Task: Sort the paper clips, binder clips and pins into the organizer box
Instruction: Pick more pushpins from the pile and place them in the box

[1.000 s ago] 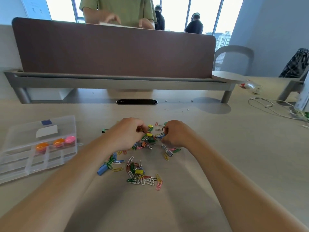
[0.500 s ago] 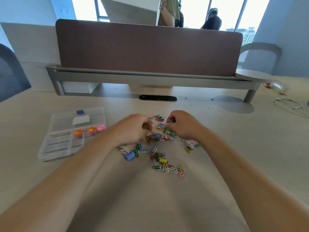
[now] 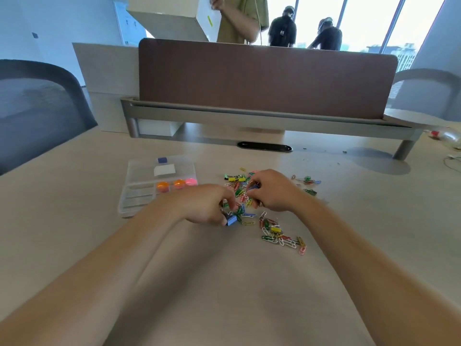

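Note:
A loose pile of coloured paper clips (image 3: 282, 237) and small yellow binder clips (image 3: 234, 179) is spread on the beige desk. To its left stands the clear organizer box (image 3: 126, 196), with orange and pink round pins (image 3: 179, 183) in one row of compartments. My left hand (image 3: 204, 206) is curled over the near left of the pile, its fingertips closed on a blue binder clip (image 3: 232, 220). My right hand (image 3: 273, 192) is over the middle of the pile and pinches a small blue clip (image 3: 254, 187) between thumb and fingers.
A brown divider panel (image 3: 262, 78) on a grey rail crosses the desk behind the pile. A dark chair back (image 3: 37, 103) stands at far left, a plastic bottle (image 3: 449, 138) and a white cable at far right. People stand beyond the divider.
The view swung left, so the box and pile sit further right in frame. My left hand moved back to the blue binder clip. My right hand stayed on the pile.

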Motion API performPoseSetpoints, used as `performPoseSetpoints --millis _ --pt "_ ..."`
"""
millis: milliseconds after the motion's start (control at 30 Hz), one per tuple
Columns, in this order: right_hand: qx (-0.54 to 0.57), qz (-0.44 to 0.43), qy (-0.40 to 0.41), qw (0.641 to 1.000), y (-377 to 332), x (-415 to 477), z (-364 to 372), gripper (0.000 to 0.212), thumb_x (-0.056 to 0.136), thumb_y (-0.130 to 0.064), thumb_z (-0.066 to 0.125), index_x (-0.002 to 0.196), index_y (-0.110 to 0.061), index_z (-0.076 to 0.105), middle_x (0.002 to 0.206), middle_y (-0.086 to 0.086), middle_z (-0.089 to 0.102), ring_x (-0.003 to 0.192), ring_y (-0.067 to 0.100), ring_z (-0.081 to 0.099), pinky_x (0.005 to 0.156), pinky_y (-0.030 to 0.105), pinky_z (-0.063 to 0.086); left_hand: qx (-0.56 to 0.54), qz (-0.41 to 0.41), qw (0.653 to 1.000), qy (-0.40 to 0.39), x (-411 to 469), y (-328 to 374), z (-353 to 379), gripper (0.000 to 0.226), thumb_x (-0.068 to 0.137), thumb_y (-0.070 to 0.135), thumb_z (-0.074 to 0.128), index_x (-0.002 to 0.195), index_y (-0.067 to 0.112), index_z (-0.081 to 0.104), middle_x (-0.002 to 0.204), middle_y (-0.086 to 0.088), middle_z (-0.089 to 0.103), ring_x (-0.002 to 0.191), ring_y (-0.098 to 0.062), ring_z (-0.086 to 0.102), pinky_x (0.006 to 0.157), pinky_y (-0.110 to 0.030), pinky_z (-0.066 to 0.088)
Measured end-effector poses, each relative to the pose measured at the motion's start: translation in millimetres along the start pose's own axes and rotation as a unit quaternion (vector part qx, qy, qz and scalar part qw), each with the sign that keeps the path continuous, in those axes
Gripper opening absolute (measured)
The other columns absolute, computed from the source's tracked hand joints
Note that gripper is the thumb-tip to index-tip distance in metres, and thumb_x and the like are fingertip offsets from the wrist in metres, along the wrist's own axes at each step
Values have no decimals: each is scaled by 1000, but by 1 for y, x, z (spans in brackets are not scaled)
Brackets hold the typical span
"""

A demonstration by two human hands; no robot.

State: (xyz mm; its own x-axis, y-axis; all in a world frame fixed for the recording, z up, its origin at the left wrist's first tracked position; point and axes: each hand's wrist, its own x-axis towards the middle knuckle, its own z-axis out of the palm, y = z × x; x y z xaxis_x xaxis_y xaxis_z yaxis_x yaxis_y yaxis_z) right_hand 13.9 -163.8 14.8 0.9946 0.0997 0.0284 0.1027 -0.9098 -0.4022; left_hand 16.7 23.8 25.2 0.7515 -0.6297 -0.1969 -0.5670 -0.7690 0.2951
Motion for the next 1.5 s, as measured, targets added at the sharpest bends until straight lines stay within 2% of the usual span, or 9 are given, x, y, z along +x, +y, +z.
performPoseSetpoints --millis 167,333,600,733,833,1000,1233,1333,1500 --pt "9 6 -17 1000 -9 0 6 11 95 -21 62 91 -12 68 71 1 70 62 12 66 66 33 54 9 22 1000 5 2 -2 10 34 84 21 68 116 29 61 119 3 59 92 -14 53 76 -27 44" --pt "31 12 -21 999 -13 -3 6 7 95 -18 60 90 -17 64 74 1 70 66 12 66 70 35 55 8 23 999 31 7 -4 15 29 85 26 67 113 24 61 111 2 61 91 -16 55 69 -26 41" --pt "40 -3 18 999 -14 -3 0 15 96 -15 58 109 -18 62 96 -6 58 74 1 52 59 16 39 -153 -11 979 136 8 -8 9 20 88 36 65 99 19 63 93 1 63 81 -15 59 67 -30 47" --pt "68 -4 14 998 -24 5 -3 8 94 -17 61 100 -19 57 86 -1 66 60 2 58 48 13 39 -235 -30 950 202 6 -22 -2 26 87 39 66 107 23 63 94 3 64 81 -12 61 73 -33 51" --pt "87 -7 12 996 -38 15 -3 13 91 -20 65 100 -14 57 83 -1 69 61 9 58 54 22 43 -265 -36 933 241 3 -36 -15 16 87 36 67 96 22 71 86 -1 70 71 -14 61 68 -33 50" --pt "72 -30 18 997 -65 39 0 14 90 -25 67 90 -10 66 77 -1 60 65 11 53 55 24 39 -240 -78 918 307 -4 -67 -37 17 86 39 68 87 23 74 84 15 67 78 2 58 66 -18 42" --pt "148 2 13 989 -99 76 12 9 87 -16 66 84 -8 65 79 12 66 66 20 56 65 37 49 -130 -163 942 261 -5 -104 -47 24 92 38 59 80 18 65 78 2 63 72 -13 57 59 -25 41" --pt "140 3 1 990 -106 86 19 2 86 -12 64 86 -10 63 80 8 70 63 16 56 62 34 46 -137 -180 943 244 -7 -115 -47 21 91 31 59 77 16 63 85 1 67 79 -17 62 58 -26 43" --pt "134 0 -2 991 -112 97 30 17 85 -6 68 101 -12 63 88 6 71 68 12 62 61 29 47 -156 -179 949 207 -9 -130 -42 12 89 25 60 78 20 60 83 2 68 76 -13 62 57 -24 42"
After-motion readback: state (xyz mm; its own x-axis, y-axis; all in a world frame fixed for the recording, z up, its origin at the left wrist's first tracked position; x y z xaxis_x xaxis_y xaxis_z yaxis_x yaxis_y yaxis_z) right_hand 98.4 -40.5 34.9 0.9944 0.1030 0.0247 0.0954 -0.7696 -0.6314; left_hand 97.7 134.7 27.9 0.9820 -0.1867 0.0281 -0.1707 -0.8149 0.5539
